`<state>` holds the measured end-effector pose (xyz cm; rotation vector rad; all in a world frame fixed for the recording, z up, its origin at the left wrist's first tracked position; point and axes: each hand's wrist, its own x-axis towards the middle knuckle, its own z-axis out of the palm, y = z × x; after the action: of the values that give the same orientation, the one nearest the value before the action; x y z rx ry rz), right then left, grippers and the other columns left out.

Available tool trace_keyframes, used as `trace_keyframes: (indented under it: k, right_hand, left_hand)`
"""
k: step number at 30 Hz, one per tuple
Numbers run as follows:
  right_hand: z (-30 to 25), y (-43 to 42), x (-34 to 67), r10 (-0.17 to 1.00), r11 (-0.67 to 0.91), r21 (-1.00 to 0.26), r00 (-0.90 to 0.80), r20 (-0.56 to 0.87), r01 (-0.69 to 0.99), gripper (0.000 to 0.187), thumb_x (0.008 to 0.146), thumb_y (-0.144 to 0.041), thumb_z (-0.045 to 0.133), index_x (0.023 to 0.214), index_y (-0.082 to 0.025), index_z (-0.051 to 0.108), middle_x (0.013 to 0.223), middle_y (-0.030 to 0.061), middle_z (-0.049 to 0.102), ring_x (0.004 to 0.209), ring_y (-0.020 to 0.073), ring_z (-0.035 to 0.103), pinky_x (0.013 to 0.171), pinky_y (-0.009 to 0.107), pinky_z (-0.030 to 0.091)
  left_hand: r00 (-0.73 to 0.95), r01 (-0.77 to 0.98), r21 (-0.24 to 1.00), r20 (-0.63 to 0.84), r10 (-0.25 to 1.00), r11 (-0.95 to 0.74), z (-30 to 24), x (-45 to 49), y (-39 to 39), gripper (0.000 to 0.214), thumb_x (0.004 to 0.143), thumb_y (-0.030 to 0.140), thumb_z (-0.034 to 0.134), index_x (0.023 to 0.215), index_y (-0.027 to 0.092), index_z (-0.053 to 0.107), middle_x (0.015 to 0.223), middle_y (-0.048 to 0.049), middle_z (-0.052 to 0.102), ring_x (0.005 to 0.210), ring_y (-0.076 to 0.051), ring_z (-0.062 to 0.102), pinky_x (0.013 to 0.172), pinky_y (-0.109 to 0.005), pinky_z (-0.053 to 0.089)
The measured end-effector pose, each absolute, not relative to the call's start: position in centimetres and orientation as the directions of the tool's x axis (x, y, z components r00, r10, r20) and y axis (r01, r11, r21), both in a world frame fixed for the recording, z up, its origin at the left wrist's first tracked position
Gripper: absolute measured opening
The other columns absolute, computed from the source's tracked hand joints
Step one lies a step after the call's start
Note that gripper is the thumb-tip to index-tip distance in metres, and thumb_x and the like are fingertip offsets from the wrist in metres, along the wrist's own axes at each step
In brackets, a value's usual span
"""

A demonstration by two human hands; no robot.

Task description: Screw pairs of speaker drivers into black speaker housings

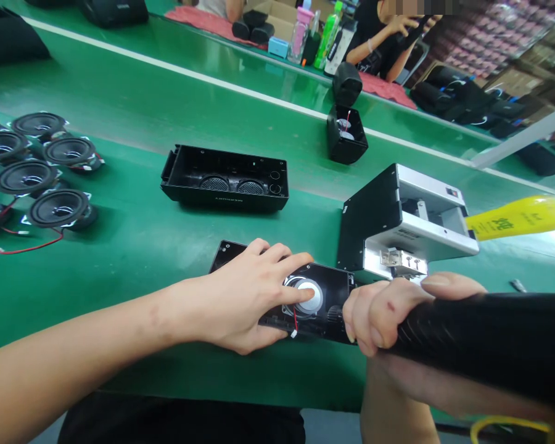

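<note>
My left hand [254, 293] lies across a black speaker housing [335, 277], thumb at its near edge and fingers over the far side. Its index finger touches the round silver back of a loudspeaker [313, 302] seated inside. A short red wire with a white plug [294, 333] hangs from that loudspeaker. At the housing's right end, my right hand [393, 314] is wrapped round a thick black cylindrical electric screwdriver [485, 339]; its tip is hidden behind the fingers.
Behind is another open black housing [226, 200] with two round grilles. Several loose loudspeakers [58, 208] lie on the left. A silver-and-black screw feeder [374, 216] stands at right, a yellow bag [522, 219] beside it. A smaller black box [348, 145] sits farther back. Across the table is a person [374, 37].
</note>
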<state>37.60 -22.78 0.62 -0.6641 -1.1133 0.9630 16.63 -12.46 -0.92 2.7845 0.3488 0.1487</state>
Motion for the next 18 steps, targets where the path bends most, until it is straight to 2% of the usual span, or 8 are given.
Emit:
trace_keyframes:
  k: [2, 6, 9, 10, 13, 15, 18]
  right_hand:
    - [0.8, -22.8, 38.0, 0.920, 0.369, -0.863, 0.007, 0.391, -0.346, 0.028, 0.109, -0.032, 0.055, 0.120, -0.026, 0.080, 0.071, 0.0033, 0.070, 0.051, 0.0195, 0.061, 0.048, 0.033, 0.052]
    - [1.1, -22.8, 39.3, 0.930, 0.325, -0.871, -0.042, 0.365, -0.368, 0.029, 0.108, -0.031, 0.054, 0.114, -0.023, 0.081, 0.073, 0.0043, 0.072, 0.054, 0.0202, 0.063, 0.051, 0.034, 0.053]
    - [1.2, -22.6, 40.2, 0.934, 0.175, -0.926, -0.242, 0.264, -0.333, 0.047, 0.113, -0.034, 0.042, 0.094, -0.018, 0.083, 0.071, 0.0082, 0.071, 0.059, 0.0242, 0.067, 0.055, 0.040, 0.057]
    - [1.2, -22.4, 40.2, 0.930, 0.163, -0.932, -0.265, 0.254, -0.323, 0.047, 0.113, -0.035, 0.043, 0.094, -0.019, 0.083, 0.072, 0.0085, 0.072, 0.060, 0.0249, 0.068, 0.056, 0.041, 0.058]
    - [0.6, -22.1, 39.1, 0.917, 0.330, -0.882, -0.109, 0.384, -0.338, 0.031, 0.111, -0.039, 0.053, 0.119, -0.025, 0.080, 0.073, 0.0048, 0.071, 0.055, 0.0223, 0.065, 0.050, 0.036, 0.056]
    - [0.3, -21.9, 38.0, 0.865, 0.484, -0.814, 0.034, 0.501, -0.321, 0.035, 0.111, -0.049, 0.057, 0.133, -0.028, 0.074, 0.070, 0.0010, 0.067, 0.045, 0.0181, 0.058, 0.042, 0.031, 0.051]
    - [0.8, -22.6, 38.6, 0.790, 0.608, -0.766, 0.245, 0.561, -0.206, 0.048, 0.102, -0.065, 0.069, 0.136, -0.030, 0.071, 0.063, -0.0075, 0.055, 0.034, 0.0102, 0.044, 0.034, 0.024, 0.044]
  left_hand:
    - [0.966, 0.222, 0.328, 0.054, 0.253, -0.918, -0.9, 16.6, -12.5, 0.047, 0.093, 0.046, 0.068, 0.137, 0.029, 0.063, 0.165, -0.0142, 0.042, 0.131, -0.041, 0.052, 0.102, -0.059, 0.044]
    - [0.967, 0.226, 0.313, 0.039, 0.250, -0.922, -0.8, 16.7, -12.6, 0.049, 0.094, 0.046, 0.066, 0.140, 0.030, 0.062, 0.165, -0.0140, 0.043, 0.129, -0.040, 0.053, 0.102, -0.060, 0.045]
    - [0.966, 0.226, 0.315, 0.049, 0.254, -0.922, -0.8, 16.7, -12.7, 0.047, 0.094, 0.046, 0.066, 0.138, 0.029, 0.063, 0.165, -0.0147, 0.043, 0.130, -0.041, 0.052, 0.103, -0.060, 0.045]
    - [0.965, 0.225, 0.319, 0.057, 0.256, -0.921, -0.8, 16.7, -12.7, 0.048, 0.093, 0.046, 0.067, 0.138, 0.029, 0.063, 0.164, -0.0149, 0.043, 0.131, -0.041, 0.052, 0.104, -0.060, 0.045]
    - [0.961, 0.227, 0.343, 0.070, 0.266, -0.912, -0.9, 16.6, -12.7, 0.050, 0.090, 0.043, 0.071, 0.137, 0.029, 0.064, 0.163, -0.0139, 0.045, 0.132, -0.040, 0.052, 0.105, -0.060, 0.046]
    - [0.959, 0.232, 0.361, 0.072, 0.275, -0.903, -1.0, 16.6, -12.7, 0.051, 0.090, 0.044, 0.073, 0.138, 0.030, 0.064, 0.164, -0.0133, 0.045, 0.133, -0.039, 0.053, 0.107, -0.060, 0.046]
    - [0.958, 0.230, 0.364, 0.081, 0.276, -0.903, -1.0, 16.6, -12.7, 0.056, 0.092, 0.057, 0.073, 0.140, 0.029, 0.063, 0.171, -0.0161, 0.039, 0.145, -0.042, 0.047, 0.112, -0.065, 0.042]
